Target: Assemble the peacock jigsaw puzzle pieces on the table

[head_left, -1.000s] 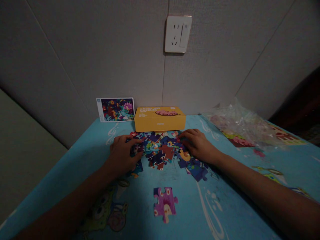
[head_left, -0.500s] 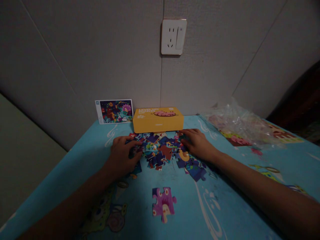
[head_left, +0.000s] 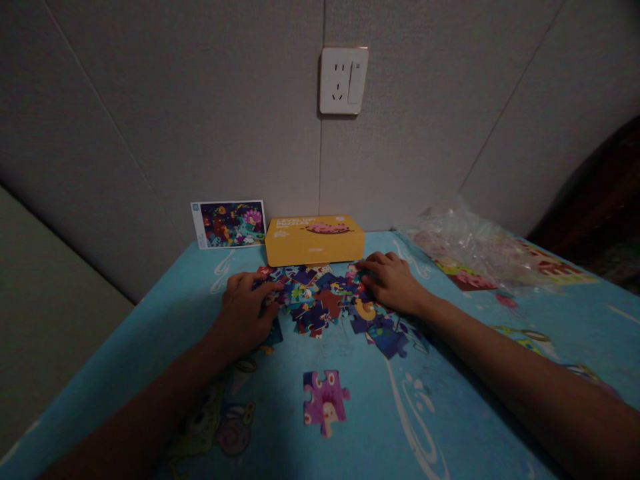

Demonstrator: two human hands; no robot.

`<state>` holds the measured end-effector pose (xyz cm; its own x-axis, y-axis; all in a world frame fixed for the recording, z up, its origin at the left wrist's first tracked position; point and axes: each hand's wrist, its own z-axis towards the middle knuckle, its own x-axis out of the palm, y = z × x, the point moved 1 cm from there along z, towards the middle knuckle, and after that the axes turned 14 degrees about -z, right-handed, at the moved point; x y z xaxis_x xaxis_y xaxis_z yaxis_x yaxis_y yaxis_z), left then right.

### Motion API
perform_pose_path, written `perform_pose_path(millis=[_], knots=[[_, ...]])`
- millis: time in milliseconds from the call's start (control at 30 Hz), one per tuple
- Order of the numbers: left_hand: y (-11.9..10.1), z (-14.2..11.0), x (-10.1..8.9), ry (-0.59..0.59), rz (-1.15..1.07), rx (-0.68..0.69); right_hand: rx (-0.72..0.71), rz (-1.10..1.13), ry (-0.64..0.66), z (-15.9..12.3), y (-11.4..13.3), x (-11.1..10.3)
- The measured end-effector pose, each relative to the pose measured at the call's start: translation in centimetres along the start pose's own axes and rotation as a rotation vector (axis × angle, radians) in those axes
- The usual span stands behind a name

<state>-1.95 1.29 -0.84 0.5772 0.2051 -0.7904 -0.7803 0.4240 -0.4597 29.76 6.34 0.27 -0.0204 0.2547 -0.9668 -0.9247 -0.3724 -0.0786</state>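
A pile of puzzle pieces (head_left: 315, 303), mostly dark blue with red and other bright colours, lies heaped in front of the yellow box. My left hand (head_left: 247, 307) rests at the pile's left edge, thumb and fingers apart, with pieces under and beside it. On the right edge, my right hand (head_left: 393, 280) is open with bent fingers touching the pieces; its fingertips are partly hidden among them. Closer to me, one pink and purple puzzle piece (head_left: 320, 400) lies alone on the blue tablecloth (head_left: 360, 447), apart from both hands.
A yellow puzzle box (head_left: 315, 250) stands against the wall, and a picture card (head_left: 230, 225) leans left of it. Clear plastic wrapping (head_left: 475, 240) lies at the back right over printed sheets (head_left: 560, 263). A wall socket (head_left: 344, 81) sits above.
My right hand's fingers have bent and drawn in slightly at the pile's edge. The left hand stays almost in place. The view has tilted slightly; the lone piece lies as before.
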Motion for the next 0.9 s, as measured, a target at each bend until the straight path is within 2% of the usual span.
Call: perform_pose_path(millis=[200,467,700,900], knots=[[-0.2,0.0,-0.2,-0.018,-0.009,0.029,-0.072,0.029,-0.003,-0.1,-0.6,0.4],[-0.3,0.1,-0.6,-0.023,-0.023,0.101,-0.081,0.008,-0.015,0.0,-0.6,0.4],[-0.3,0.1,-0.4,-0.032,-0.050,0.095,0.015,-0.029,-0.020,-0.1,-0.9,0.7],[-0.6,0.2,-0.6,0.023,-0.063,0.087,0.150,-0.022,-0.043,0.0,-1.2,0.7]])
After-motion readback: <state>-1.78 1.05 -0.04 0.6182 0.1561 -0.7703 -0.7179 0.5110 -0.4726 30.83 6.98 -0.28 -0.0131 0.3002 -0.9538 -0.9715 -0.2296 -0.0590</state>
